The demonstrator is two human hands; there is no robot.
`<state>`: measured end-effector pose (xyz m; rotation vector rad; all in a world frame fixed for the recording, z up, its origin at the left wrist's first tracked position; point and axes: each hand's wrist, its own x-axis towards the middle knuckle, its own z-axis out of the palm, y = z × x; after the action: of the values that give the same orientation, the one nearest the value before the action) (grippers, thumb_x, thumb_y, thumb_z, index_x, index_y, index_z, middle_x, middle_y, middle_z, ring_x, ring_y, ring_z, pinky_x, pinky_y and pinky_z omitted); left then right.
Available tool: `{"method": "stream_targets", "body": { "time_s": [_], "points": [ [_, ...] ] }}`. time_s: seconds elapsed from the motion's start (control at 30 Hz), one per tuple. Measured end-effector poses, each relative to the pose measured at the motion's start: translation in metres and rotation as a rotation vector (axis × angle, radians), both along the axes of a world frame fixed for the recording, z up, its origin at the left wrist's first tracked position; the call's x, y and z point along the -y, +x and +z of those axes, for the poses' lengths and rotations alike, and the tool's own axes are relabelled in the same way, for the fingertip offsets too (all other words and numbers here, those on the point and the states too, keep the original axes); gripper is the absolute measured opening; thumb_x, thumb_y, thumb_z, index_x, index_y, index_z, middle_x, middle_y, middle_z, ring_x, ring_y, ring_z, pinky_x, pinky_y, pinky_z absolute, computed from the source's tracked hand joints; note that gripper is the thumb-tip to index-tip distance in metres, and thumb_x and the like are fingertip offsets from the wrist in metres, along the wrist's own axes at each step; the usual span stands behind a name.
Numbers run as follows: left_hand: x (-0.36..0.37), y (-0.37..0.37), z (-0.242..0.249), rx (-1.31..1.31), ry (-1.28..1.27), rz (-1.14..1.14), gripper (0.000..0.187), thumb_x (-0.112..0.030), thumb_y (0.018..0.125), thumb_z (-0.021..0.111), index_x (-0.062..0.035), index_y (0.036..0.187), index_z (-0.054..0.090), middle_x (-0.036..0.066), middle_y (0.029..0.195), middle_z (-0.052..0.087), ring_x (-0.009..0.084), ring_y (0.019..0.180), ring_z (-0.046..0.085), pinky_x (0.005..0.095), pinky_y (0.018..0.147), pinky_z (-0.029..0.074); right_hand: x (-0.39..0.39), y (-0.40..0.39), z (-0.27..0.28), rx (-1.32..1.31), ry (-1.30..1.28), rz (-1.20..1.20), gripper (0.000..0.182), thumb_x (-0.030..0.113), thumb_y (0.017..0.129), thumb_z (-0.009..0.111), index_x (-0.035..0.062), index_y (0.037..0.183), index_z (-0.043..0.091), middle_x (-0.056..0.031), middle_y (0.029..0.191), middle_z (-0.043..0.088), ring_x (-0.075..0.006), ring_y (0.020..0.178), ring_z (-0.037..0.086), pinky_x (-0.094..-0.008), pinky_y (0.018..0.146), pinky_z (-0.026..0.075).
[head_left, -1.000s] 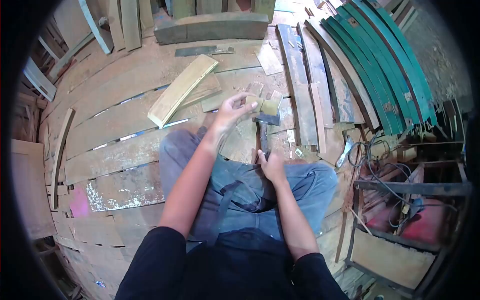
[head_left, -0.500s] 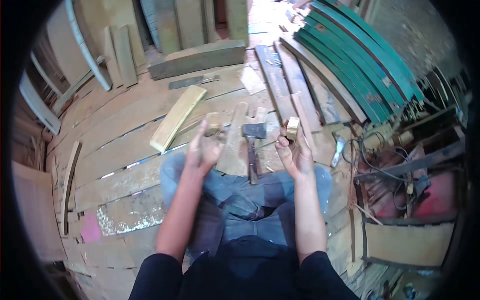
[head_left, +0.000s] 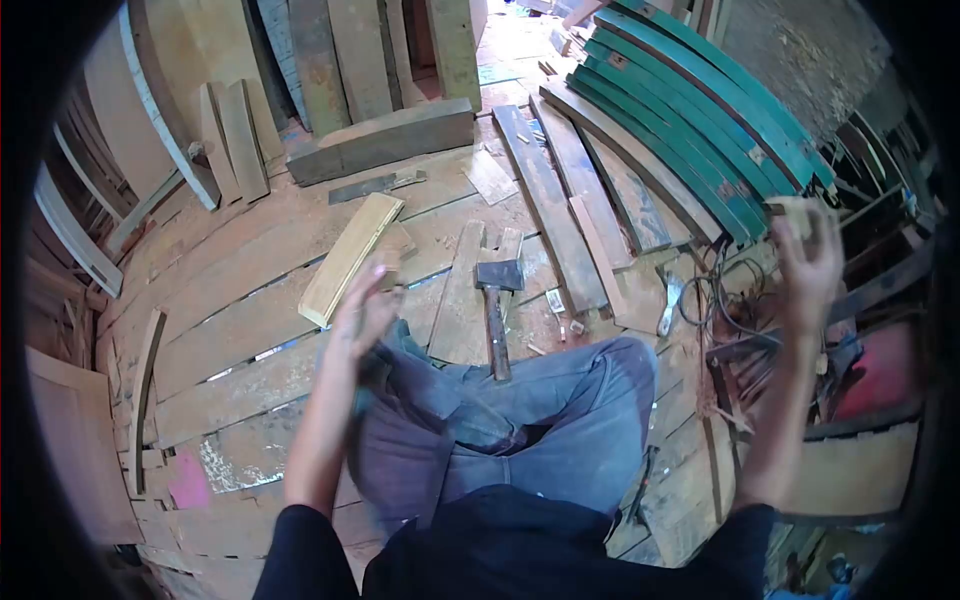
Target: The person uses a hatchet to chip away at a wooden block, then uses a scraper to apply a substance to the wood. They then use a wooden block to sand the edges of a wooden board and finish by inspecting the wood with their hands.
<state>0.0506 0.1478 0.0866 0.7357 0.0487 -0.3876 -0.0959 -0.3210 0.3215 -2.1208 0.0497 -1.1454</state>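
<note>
My left hand (head_left: 366,315) is closed around a small wood block (head_left: 389,270) above my left knee, its fingers partly blurred. Raised far out to the right, my right hand (head_left: 810,258) is smeared by motion; a small pale wood block (head_left: 793,212) shows at its fingertips. Between my hands a hatchet (head_left: 499,276) with a dark head and wooden handle lies on a flat board (head_left: 456,300), its handle end by my crossed legs. A pale yellow wooden plank (head_left: 350,258) rests on the floor just beyond my left hand.
Long boards (head_left: 548,205) lie ahead to the right, beside a stack of green curved slats (head_left: 690,110). A putty knife (head_left: 671,303) and black cable (head_left: 735,305) sit at right. A thick beam (head_left: 385,143) stands ahead. Gaps run between the floor planks (head_left: 235,320).
My right hand has swung outward to the right with its small block, away from above my knee. My left hand has shifted slightly left and down. The view has tilted a little.
</note>
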Motion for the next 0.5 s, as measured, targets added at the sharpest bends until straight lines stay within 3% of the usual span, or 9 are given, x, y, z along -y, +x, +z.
{"method": "stream_targets", "body": {
  "time_s": [0.03, 0.1, 0.2, 0.3, 0.4, 0.5],
  "points": [
    [-0.018, 0.003, -0.001, 0.037, 0.03, 0.009, 0.035, -0.018, 0.092, 0.063, -0.0067, 0.123, 0.053, 0.005, 0.102, 0.061, 0.0161, 0.089, 0.059, 0.0269, 0.076, 0.048, 0.011, -0.01, 0.039, 0.103, -0.299, -0.2, 0.035, 0.017, 0.087, 0.071, 0.0014, 0.117, 0.059, -0.0095, 0.106, 0.064, -0.023, 0.097, 0.062, -0.0366, 0.09, 0.049],
    [-0.056, 0.001, 0.0, 0.104, 0.093, 0.089, 0.034, -0.018, 0.092, 0.063, -0.0057, 0.122, 0.053, 0.004, 0.099, 0.06, 0.0142, 0.085, 0.057, 0.0263, 0.075, 0.047, 0.024, -0.027, 0.101, 0.34, -0.634, -0.428, 0.037, 0.015, 0.086, 0.069, 0.0018, 0.119, 0.058, -0.0101, 0.108, 0.063, -0.0229, 0.099, 0.062, -0.0362, 0.09, 0.05],
    [-0.089, -0.012, -0.003, 0.106, 0.068, 0.257, 0.031, -0.019, 0.093, 0.061, -0.0061, 0.12, 0.053, 0.003, 0.095, 0.058, 0.0121, 0.082, 0.054, 0.0255, 0.072, 0.046, 0.024, -0.024, 0.158, 0.56, -0.804, -0.505, 0.041, 0.012, 0.084, 0.068, 0.0023, 0.122, 0.057, -0.011, 0.111, 0.063, -0.0227, 0.101, 0.062, -0.0356, 0.089, 0.05],
    [-0.074, -0.018, -0.021, 0.06, 0.034, 0.273, 0.031, -0.024, 0.093, 0.058, -0.0069, 0.118, 0.054, 0.002, 0.093, 0.056, 0.0123, 0.079, 0.053, 0.0256, 0.068, 0.043, 0.031, 0.028, 0.164, 0.536, -0.811, -0.493, 0.045, 0.01, 0.082, 0.066, 0.0028, 0.125, 0.055, -0.0119, 0.115, 0.062, -0.0226, 0.104, 0.061, -0.035, 0.089, 0.05],
    [-0.026, -0.019, -0.011, -0.026, 0.03, 0.25, 0.032, -0.025, 0.091, 0.058, -0.007, 0.117, 0.054, 0.003, 0.091, 0.056, 0.0137, 0.077, 0.052, 0.0268, 0.067, 0.043, 0.043, 0.13, 0.109, 0.173, -0.672, -0.358, 0.049, 0.007, 0.08, 0.064, 0.0033, 0.128, 0.054, -0.0128, 0.118, 0.061, -0.0224, 0.106, 0.06, -0.0343, 0.089, 0.05],
    [0.0, -0.023, 0.002, 0.091, -0.074, 0.125, 0.038, -0.023, 0.09, 0.059, -0.0059, 0.124, 0.053, 0.005, 0.095, 0.059, 0.0144, 0.081, 0.055, 0.027, 0.072, 0.045, 0.027, 0.246, -0.043, -0.66, -0.636, -0.112, 0.054, 0.004, 0.078, 0.062, 0.0039, 0.131, 0.053, -0.0137, 0.122, 0.061, -0.0223, 0.108, 0.06, -0.0337, 0.088, 0.05]
  ]
}}
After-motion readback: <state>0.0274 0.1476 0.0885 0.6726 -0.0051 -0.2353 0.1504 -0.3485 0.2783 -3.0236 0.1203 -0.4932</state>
